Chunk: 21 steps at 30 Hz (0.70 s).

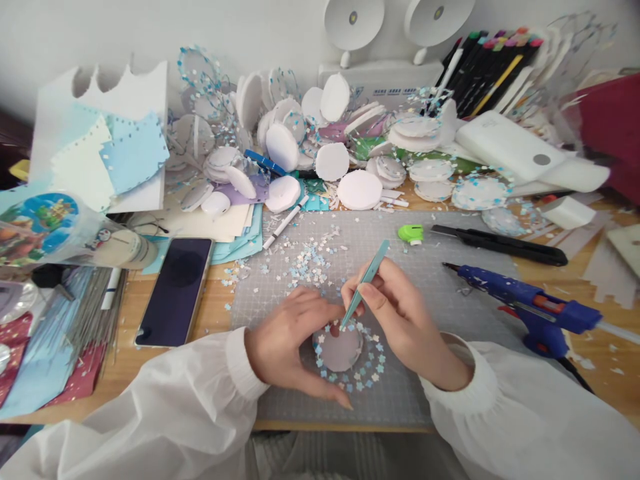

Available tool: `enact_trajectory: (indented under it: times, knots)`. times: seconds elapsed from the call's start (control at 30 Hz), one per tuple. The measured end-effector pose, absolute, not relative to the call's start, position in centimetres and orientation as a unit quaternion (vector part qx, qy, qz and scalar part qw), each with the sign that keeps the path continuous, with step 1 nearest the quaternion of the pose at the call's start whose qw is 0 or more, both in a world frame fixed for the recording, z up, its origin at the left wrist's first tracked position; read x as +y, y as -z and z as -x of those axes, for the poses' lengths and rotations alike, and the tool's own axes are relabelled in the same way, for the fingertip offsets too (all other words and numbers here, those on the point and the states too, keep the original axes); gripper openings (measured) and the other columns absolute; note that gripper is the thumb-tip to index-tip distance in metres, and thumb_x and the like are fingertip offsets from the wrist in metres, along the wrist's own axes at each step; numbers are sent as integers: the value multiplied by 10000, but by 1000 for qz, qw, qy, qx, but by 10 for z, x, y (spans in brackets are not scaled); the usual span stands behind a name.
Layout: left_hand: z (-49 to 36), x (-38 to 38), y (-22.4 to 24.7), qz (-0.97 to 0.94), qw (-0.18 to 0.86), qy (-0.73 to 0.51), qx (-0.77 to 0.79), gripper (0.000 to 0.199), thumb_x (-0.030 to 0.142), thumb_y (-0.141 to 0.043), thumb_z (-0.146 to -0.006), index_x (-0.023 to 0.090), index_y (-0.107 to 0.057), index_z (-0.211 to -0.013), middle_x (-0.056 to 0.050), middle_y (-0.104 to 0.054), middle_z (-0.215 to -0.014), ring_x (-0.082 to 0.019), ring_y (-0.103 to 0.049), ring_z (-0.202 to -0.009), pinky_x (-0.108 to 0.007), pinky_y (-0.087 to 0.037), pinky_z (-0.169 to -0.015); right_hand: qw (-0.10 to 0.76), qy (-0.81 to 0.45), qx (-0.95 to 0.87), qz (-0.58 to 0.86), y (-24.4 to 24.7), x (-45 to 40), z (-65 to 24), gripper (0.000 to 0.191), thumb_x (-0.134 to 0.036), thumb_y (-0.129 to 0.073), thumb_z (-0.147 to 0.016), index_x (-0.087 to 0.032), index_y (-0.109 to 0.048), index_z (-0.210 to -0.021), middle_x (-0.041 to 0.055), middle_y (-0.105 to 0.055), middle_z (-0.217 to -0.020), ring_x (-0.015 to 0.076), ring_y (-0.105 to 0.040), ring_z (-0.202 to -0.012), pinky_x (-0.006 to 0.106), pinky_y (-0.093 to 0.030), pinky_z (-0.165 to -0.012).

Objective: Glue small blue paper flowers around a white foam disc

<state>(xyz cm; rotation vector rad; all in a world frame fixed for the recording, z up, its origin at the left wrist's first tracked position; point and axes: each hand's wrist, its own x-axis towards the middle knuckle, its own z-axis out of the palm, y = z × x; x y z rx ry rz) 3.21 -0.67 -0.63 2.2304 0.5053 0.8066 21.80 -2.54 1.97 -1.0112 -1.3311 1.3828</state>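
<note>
My right hand (407, 320) pinches a pair of light teal tweezers (369, 275), slanting down to the upper rim of a small pale disc (342, 352). Tiny blue and white paper flowers line that rim, and a looser ring of flowers (381, 359) curves around its right and lower side. My left hand (287, 337) lies spread at the disc's left: the index finger reaches the top rim near the tweezer tips, while the thumb stretches below the flower ring. Whether the tips grip a flower is too small to tell. Loose paper flowers (311, 261) are scattered beyond my hands.
Everything rests on a grey cutting mat (400, 410). To the right are a blue glue gun (530, 293), a black utility knife (505, 245) and a small green item (411, 233). A phone (175, 292) lies left. White discs (360, 189) and flower rings crowd the back.
</note>
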Motion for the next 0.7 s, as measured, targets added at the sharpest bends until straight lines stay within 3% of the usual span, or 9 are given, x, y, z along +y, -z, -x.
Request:
enact_trajectory:
  times: [0.7]
  knots:
    - [-32,-7,-1,-852,358,-308,225,742,583,-800,-563,184,-501,-1113,-53,-645,-884,-202,-571,-748,-328,-386,-713,499,-588,-485,413,-12,-25,-221,131,-339,-481,-961,-226,-516,-906,-19,-584,-798,103,-511,-690,258,-421,-648]
